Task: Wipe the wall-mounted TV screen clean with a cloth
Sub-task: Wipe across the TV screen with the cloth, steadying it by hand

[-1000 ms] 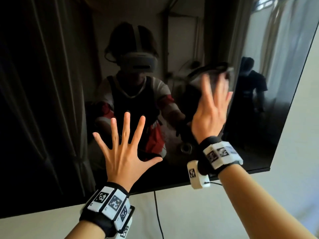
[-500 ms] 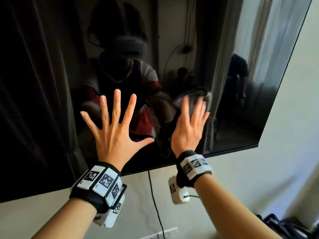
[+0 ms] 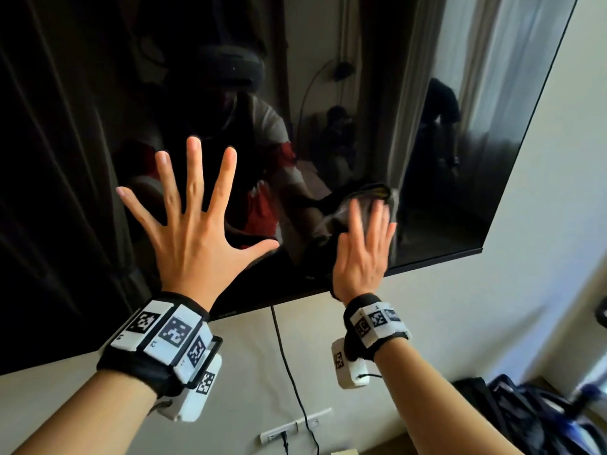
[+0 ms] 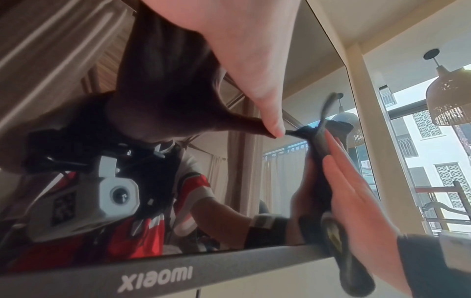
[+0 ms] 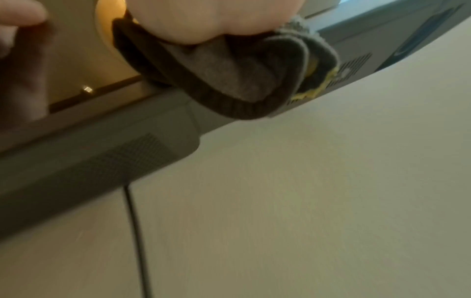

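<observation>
The black glossy TV screen hangs on a pale wall; its lower bezel carries a brand name. My left hand lies flat on the glass with fingers spread wide, and its palm fills the top of the left wrist view. To its right, my right hand presses a folded dark grey cloth with a yellow edge against the screen near its bottom edge, fingers straight. The cloth sits between that hand and the glass. Its lower fold hangs over the TV's underside.
A black cable drops from under the TV to a wall socket. A dark blue bag lies low on the right. The screen mirrors a person, curtains and a window.
My right hand has slid the cloth down the screen from mid height to the bottom edge. The left hand stays spread on the glass.
</observation>
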The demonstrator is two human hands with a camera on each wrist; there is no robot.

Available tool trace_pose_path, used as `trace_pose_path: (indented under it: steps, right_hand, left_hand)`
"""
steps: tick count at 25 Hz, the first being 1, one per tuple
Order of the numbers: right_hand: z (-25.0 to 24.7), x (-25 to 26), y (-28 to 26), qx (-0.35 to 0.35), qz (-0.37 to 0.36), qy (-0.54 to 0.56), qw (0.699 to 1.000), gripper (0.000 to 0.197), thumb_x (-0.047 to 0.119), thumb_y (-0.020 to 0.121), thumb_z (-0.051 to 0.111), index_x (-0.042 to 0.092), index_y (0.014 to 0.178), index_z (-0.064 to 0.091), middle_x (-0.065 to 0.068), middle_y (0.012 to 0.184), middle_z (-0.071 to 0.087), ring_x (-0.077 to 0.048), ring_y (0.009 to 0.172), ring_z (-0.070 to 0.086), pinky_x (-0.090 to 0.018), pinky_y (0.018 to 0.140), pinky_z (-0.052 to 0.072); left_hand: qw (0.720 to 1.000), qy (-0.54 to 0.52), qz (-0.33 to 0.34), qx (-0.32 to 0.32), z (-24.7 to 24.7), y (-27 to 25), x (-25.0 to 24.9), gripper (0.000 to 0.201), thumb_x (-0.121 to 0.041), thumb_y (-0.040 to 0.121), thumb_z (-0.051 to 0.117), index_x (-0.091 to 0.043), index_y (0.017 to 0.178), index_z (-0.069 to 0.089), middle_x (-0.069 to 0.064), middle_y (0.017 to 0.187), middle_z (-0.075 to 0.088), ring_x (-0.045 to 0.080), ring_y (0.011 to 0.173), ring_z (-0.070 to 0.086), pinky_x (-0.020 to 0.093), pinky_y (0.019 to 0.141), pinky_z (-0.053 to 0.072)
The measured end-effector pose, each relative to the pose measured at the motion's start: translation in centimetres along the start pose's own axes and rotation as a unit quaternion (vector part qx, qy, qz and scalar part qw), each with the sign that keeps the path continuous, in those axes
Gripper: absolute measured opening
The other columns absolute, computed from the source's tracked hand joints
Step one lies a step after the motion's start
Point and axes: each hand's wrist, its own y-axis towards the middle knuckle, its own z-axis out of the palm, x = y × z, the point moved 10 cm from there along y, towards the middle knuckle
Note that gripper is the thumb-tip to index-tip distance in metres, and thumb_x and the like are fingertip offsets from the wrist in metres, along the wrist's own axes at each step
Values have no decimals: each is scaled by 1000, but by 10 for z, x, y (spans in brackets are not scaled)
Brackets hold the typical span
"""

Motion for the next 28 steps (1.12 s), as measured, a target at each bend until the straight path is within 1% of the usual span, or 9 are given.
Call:
trace_pose_path:
  steps: [2,4,8,13,17,18,22,26,28]
  right_hand:
    - [-16,-44,13,-58,168,32,984,53,29,100,26,19,152,26,-17,159,16,-27,148,11,-46,122,4]
    - [-17,-39,3,-69,209,28,975,54,31,100,23,17,152,24,-16,160,12,-29,148,10,-44,122,0]
    - [6,27,-2,5,26,11,1000,52,26,99,30,22,151,25,-18,157,21,-30,147,12,-39,122,-3]
    - [-23,21,73,-69,136,39,988,51,33,103,22,24,153,22,-13,161,11,-25,149,4,-43,122,-2]
    - [6,102,34,41,-83,8,996,48,38,104,20,26,151,22,-18,157,21,-30,147,11,-41,122,-2]
    - [2,106,53,30,-84,20,996,49,38,104,19,26,151,23,-17,157,21,-29,148,11,-40,122,-2]
    - [-31,102,138,-84,76,42,993,51,36,103,20,22,152,28,-15,160,16,-28,149,10,-43,121,1]
    - [-1,197,97,2,-148,17,989,48,33,103,32,22,149,34,-18,157,22,-30,148,15,-45,122,4]
    - [-3,207,125,-16,-161,36,986,47,32,103,32,22,149,35,-16,158,23,-29,147,16,-44,122,5]
  left_hand:
    - [1000,7,-1,-1,1,0,1,127,-85,63,61,-29,161,1,11,168,-6,41,152,-7,80,105,-5]
    - [1000,17,0,-1,1,0,1,127,-86,64,60,-28,161,2,12,168,-4,43,152,-5,80,105,-4]
    - [1000,24,3,-1,0,1,0,128,-86,63,60,-28,161,2,13,168,-4,43,151,-5,81,104,-4]
    - [998,49,-39,2,-10,-15,32,132,-94,59,55,-28,161,1,9,168,-8,47,150,-7,85,100,-4]
    - [997,48,-62,14,-10,-29,65,133,-92,54,50,-28,161,1,5,167,-15,42,149,-19,87,99,-2]
    - [997,45,-60,17,-7,-30,69,132,-92,55,47,-28,161,2,5,167,-14,41,149,-19,87,99,-1]
    - [998,44,-48,26,-1,-33,73,127,-94,58,40,-28,161,3,6,168,-10,44,151,-13,85,102,-1]
    - [997,42,-56,19,0,-32,73,125,-94,60,38,-29,161,4,4,168,-9,43,151,-12,86,102,3]
    - [997,29,-62,20,1,-31,74,125,-95,59,39,-31,160,2,2,168,-12,41,151,-15,85,103,2]
